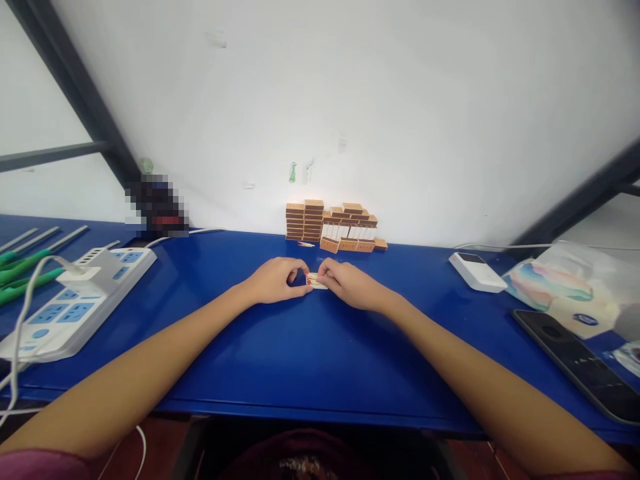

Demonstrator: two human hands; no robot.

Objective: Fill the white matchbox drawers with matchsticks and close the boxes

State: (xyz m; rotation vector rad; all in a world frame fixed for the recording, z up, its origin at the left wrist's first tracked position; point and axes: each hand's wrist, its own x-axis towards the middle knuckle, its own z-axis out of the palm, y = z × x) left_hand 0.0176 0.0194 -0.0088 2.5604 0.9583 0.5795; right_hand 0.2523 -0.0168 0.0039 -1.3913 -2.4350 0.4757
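A small white matchbox tray (317,285) with red-tipped matches lies between my two hands, over the middle of the blue table. My left hand (278,280) grips its left end between thumb and fingers. At its right side, the thumb and fingertips of my right hand (350,283) are pinched together on the matches or the tray; which of them they hold is too small to tell. Behind my hands, brown matchboxes (304,223) stand stacked against the wall, with white trays (349,232) among them. A few loose matches (307,245) lie in front of the left stack.
On the left of the blue table (300,360) are a white power strip (75,310) with a plugged-in cable and green-handled tools (30,270). At the right lie a white device (477,272), a tissue pack (575,293) and a black phone (575,363).
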